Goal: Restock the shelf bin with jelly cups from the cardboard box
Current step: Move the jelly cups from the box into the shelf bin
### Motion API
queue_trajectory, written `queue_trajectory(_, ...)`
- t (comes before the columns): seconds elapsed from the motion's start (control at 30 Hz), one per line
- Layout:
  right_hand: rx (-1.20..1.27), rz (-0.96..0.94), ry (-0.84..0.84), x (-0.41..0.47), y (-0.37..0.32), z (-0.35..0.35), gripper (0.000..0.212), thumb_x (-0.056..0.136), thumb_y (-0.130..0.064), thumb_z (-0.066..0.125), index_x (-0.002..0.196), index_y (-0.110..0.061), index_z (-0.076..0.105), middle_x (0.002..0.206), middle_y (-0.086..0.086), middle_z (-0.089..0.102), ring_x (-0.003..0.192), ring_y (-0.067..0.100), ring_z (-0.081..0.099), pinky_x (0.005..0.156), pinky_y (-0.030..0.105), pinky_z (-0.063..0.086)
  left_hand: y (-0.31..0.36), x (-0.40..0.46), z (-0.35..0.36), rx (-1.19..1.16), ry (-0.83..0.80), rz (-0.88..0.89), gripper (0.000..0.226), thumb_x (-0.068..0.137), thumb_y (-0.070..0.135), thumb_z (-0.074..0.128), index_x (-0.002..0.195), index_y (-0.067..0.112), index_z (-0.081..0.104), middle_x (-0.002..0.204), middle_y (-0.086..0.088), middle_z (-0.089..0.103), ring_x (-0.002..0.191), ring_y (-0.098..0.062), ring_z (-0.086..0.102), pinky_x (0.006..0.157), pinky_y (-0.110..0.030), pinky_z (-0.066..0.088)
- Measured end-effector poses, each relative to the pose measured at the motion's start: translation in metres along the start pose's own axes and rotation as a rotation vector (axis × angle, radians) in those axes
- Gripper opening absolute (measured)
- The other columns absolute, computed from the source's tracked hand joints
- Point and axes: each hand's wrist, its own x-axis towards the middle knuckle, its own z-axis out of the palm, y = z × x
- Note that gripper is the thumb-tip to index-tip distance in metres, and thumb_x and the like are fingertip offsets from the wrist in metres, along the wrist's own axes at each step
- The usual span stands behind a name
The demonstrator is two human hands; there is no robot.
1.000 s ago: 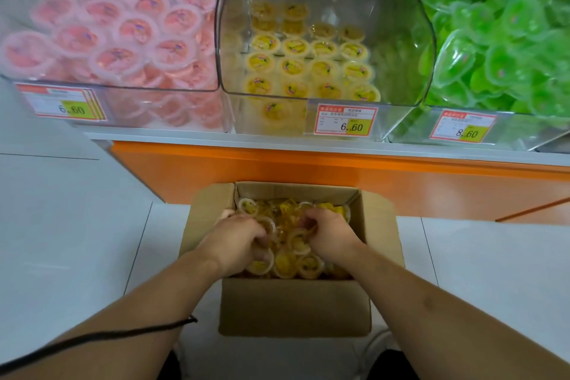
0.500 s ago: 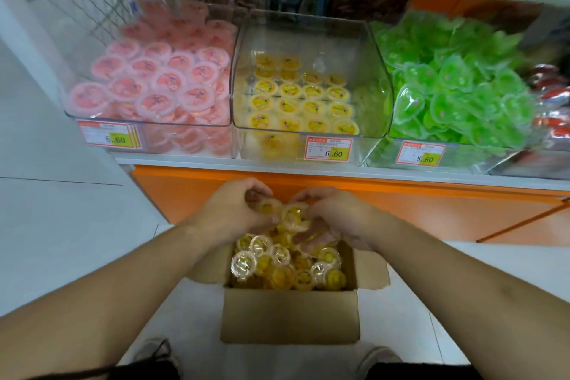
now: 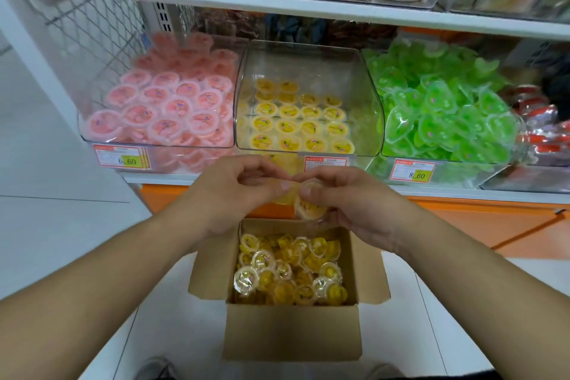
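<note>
We're in a shop, a sweets aisle by the look of it: clear bins (image 3: 308, 95) line a white shelf (image 3: 277, 6), pink cups (image 3: 160, 111) at ten o'clock, green ones (image 3: 441, 108) at two, and price tags (image 3: 412, 170) clipped along the front edge read 6.60 and 8.60.

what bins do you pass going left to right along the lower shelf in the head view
pink jelly bin → yellow jelly bin → green jelly bin → red packets at the far right edge
</note>
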Motion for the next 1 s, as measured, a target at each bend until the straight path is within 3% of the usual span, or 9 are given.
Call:
queue_trajectory(0.17,-0.056,-0.057,0.010,0.004,-0.012,0.000,0.017,0.097,-0.007,0.069,0.113,-0.007,0.074,0.094,0.010,0.074,0.082,0.026,0.073,0.069,0.039,0.062,0.009,0.010,-0.007,0.036,-0.017,0.021,0.007,0.086,0.024,0.083,0.092,0.023,0.079,0.089,-0.009,0.077,0.091,-0.030,0.075,0.087,-0.049,0.063)
queue_trajectory(0.33,-0.126,-0.194,0.125,0.009,-0.037,-0.005,0.011,0.103,-0.015,0.064,0.109,-0.014,0.073,0.093,0.016,0.073,0.069,0.033,0.074,0.054,0.034,0.055,0.031,0.018,-0.009,0.161,0.095,0.199,0.012,0.083,0.028,0.085,0.091,0.022,0.078,0.088,0.006,0.079,0.087,-0.008,0.075,0.089,-0.039,0.061)
queue_trajectory(0.47,0.064,-0.181,0.130,0.019,-0.051,-0.012,0.016,0.097,-0.007,0.070,0.113,-0.006,0.070,0.102,0.025,0.072,0.081,0.040,0.073,0.069,0.043,0.061,0.040,0.038,-0.015,0.258,0.218,0.334,0.012,0.084,0.031,0.085,0.092,0.030,0.076,0.104,0.016,0.075,0.101,0.001,0.070,0.091,-0.027,0.059)
queue_trajectory(0.57,-0.022,-0.207,0.191,0.034,-0.052,-0.015,0.045,0.081,0.011,0.079,0.119,-0.010,0.069,0.114,0.023,0.070,0.089,0.042,0.076,0.082,0.046,0.063,0.037,0.057,-0.014,0.319,0.236,0.346,0.015,0.084,0.026,0.086,0.094,0.030,0.075,0.113,0.015,0.071,0.106,0.000,0.067,0.092,-0.025,0.058)
queue_trajectory(0.63,-0.016,-0.215,0.211,0.043,-0.054,-0.013,0.045,0.082,0.012,0.078,0.119,-0.011,0.068,0.113,0.019,0.071,0.086,0.038,0.077,0.087,0.048,0.062,0.033,0.065,-0.013,0.318,0.259,0.343,0.018,0.081,0.024,0.088,0.093,0.029,0.076,0.112,0.014,0.071,0.105,-0.001,0.067,0.091,-0.027,0.058)
queue_trajectory(0.73,0.115,-0.177,0.154,0.050,-0.057,-0.007,0.040,0.087,0.005,0.076,0.122,-0.011,0.066,0.101,0.014,0.072,0.078,0.031,0.072,0.084,0.048,0.058,0.029,0.071,-0.014,0.287,0.252,0.381,0.020,0.080,0.020,0.090,0.094,0.024,0.076,0.114,0.009,0.069,0.107,-0.002,0.066,0.086,-0.017,0.056)
queue_trajectory(0.8,0.028,-0.187,0.159,0.054,-0.059,-0.005,0.043,0.084,-0.002,0.082,0.120,-0.020,0.070,0.093,0.009,0.071,0.074,0.026,0.069,0.074,0.044,0.058,0.028,0.073,-0.017,0.317,0.234,0.411,0.025,0.079,0.018,0.090,0.099,0.024,0.076,0.115,0.007,0.069,0.108,-0.004,0.065,0.084,-0.013,0.054)
queue_trajectory(0.9,-0.135,-0.201,0.158,0.059,-0.065,-0.004,0.039,0.079,-0.010,0.089,0.110,-0.031,0.076,0.088,0.005,0.073,0.070,0.022,0.068,0.063,0.038,0.058,0.026,0.075,-0.022,0.350,0.222,0.407,0.036,0.081,0.019,0.088,0.111,0.027,0.072,0.114,0.009,0.069,0.110,-0.008,0.066,0.088,-0.025,0.060)
queue_trajectory(1.0,-0.276,-0.220,0.157,0.063,-0.072,-0.004,0.040,0.076,-0.019,0.093,0.107,-0.037,0.076,0.087,0.002,0.076,0.068,0.019,0.071,0.062,0.040,0.062,0.026,0.077,-0.027,0.323,0.203,0.411,0.041,0.081,0.018,0.088,0.116,0.026,0.069,0.114,0.010,0.069,0.113,-0.008,0.066,0.088,-0.028,0.061)
